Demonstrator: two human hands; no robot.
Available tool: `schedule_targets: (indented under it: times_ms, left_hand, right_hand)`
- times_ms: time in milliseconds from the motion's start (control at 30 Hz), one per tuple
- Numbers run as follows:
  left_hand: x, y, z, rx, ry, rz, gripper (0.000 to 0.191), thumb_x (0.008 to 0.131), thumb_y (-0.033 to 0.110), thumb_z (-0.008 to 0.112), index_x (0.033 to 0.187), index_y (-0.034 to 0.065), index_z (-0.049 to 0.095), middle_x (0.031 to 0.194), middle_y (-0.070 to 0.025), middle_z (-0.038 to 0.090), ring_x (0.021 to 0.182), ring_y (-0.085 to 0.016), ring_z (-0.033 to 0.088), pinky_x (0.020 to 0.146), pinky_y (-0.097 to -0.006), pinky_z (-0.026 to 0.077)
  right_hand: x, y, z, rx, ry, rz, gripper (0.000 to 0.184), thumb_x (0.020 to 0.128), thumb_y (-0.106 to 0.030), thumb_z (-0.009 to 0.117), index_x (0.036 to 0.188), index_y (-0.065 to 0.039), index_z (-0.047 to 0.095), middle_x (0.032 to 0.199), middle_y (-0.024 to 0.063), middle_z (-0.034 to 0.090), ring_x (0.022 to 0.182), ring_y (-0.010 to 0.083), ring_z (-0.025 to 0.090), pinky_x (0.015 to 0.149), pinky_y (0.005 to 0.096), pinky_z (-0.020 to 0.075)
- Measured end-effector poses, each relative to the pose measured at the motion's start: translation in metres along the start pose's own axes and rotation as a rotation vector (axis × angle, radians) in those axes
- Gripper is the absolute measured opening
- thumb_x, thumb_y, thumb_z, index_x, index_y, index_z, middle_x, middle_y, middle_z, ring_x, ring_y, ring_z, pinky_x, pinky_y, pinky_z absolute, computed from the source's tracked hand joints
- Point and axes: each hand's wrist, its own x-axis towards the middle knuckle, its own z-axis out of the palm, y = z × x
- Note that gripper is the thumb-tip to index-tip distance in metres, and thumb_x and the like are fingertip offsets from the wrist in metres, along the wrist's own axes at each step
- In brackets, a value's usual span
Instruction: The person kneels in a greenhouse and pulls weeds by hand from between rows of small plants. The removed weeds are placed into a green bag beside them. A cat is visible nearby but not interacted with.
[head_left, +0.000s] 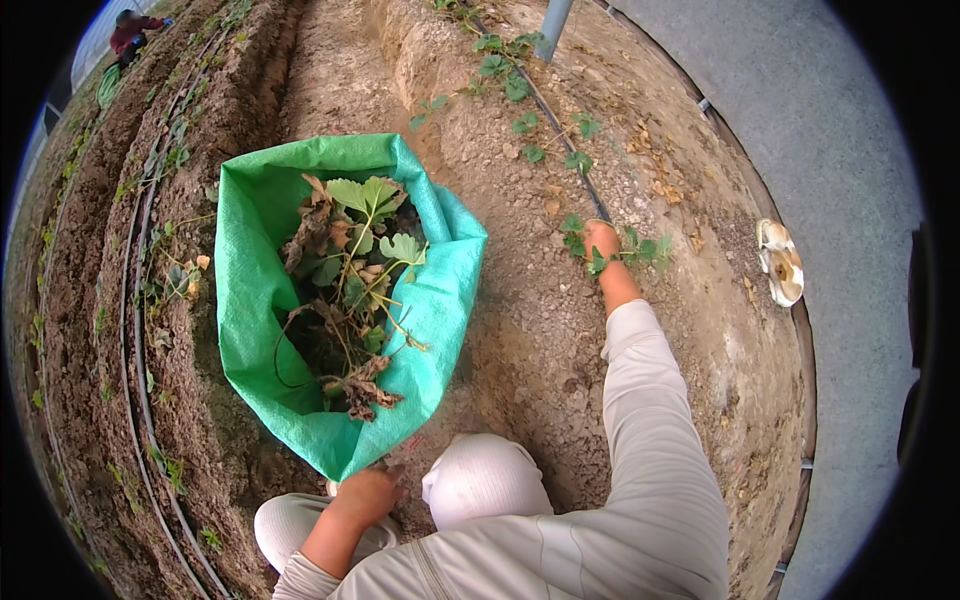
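A green woven plastic sack (259, 337) stands in the furrow before me with its mouth wide. Inside it lie dried brown leaves (367, 386) and green strawberry leaves (364, 196) on long stems. My left hand (369, 495) is just below the sack's near edge, close to my knee; its fingers are partly hidden, and whether it grips anything is unclear. On the right-hand bed, my stretched-out right hand (602, 241) is down among the leaves of a strawberry plant (646, 249), beside a black drip line (551, 116). Its fingertips are out of sight against the soil.
More strawberry plants (516, 67) grow along the right bed near a metal post (553, 31). A white and brown object (780, 262) lies at the edge of the grey walkway (847, 187). Drip lines (135, 315) run along the left bed. Another person (133, 36) crouches far left.
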Motion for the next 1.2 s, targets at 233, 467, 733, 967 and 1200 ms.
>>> schedule_targets:
  times_ms: [233, 467, 733, 967, 1200]
  left_hand:
    - [-0.006, 0.000, -0.001, 0.026, 0.006, -0.043, 0.045, 0.087, 0.028, 0.068, 0.126, 0.0090, 0.059, 0.109, -0.0186, 0.068, 0.099, -0.037, 0.067, 0.083, -0.0466, 0.054]
    - [-0.008, 0.003, 0.000, 0.085, 0.026, -0.015, 0.043, 0.087, 0.030, 0.068, 0.124, 0.0099, 0.061, 0.102, -0.0182, 0.069, 0.093, -0.035, 0.069, 0.080, -0.0448, 0.055]
    - [-0.004, 0.003, 0.000, 0.057, 0.035, -0.009, 0.042, 0.087, 0.031, 0.067, 0.122, 0.0078, 0.061, 0.103, -0.0185, 0.069, 0.094, -0.036, 0.068, 0.081, -0.0452, 0.054]
    - [-0.007, -0.003, 0.001, 0.020, 0.029, -0.019, 0.042, 0.088, 0.030, 0.066, 0.123, 0.0069, 0.060, 0.105, -0.0197, 0.069, 0.098, -0.037, 0.067, 0.084, -0.0460, 0.053]
    - [-0.015, -0.001, -0.004, 0.060, 0.019, -0.013, 0.040, 0.090, 0.030, 0.063, 0.123, 0.0076, 0.060, 0.099, -0.0191, 0.070, 0.095, -0.036, 0.068, 0.082, -0.0461, 0.053]
  right_hand:
    - [-0.003, -0.011, -0.026, 0.374, -0.183, 0.268, 0.020, 0.092, -0.012, 0.067, 0.080, 0.003, 0.062, 0.070, 0.0182, 0.061, 0.063, 0.0295, 0.065, 0.056, 0.0436, 0.0547]
    - [-0.013, -0.008, -0.026, 0.972, -0.212, 0.489, 0.018, 0.094, -0.009, 0.064, 0.077, -0.005, 0.061, 0.067, 0.0048, 0.055, 0.053, 0.0161, 0.053, 0.047, 0.0340, 0.0526]
    - [0.012, -0.005, -0.013, 0.121, -0.224, 0.202, 0.023, 0.083, -0.016, 0.071, 0.073, 0.003, 0.063, 0.071, 0.0190, 0.060, 0.066, 0.0338, 0.061, 0.068, 0.0478, 0.0529]
    - [0.000, -0.021, -0.011, 0.008, -0.125, 0.109, 0.021, 0.080, -0.015, 0.071, 0.090, 0.004, 0.067, 0.085, 0.0274, 0.066, 0.087, 0.0428, 0.066, 0.076, 0.0500, 0.0536]
    - [0.009, 0.016, 0.011, -0.043, -0.079, 0.108, 0.006, 0.085, -0.007, 0.068, 0.085, -0.001, 0.065, 0.077, 0.0183, 0.062, 0.072, 0.0319, 0.061, 0.063, 0.0462, 0.0503]
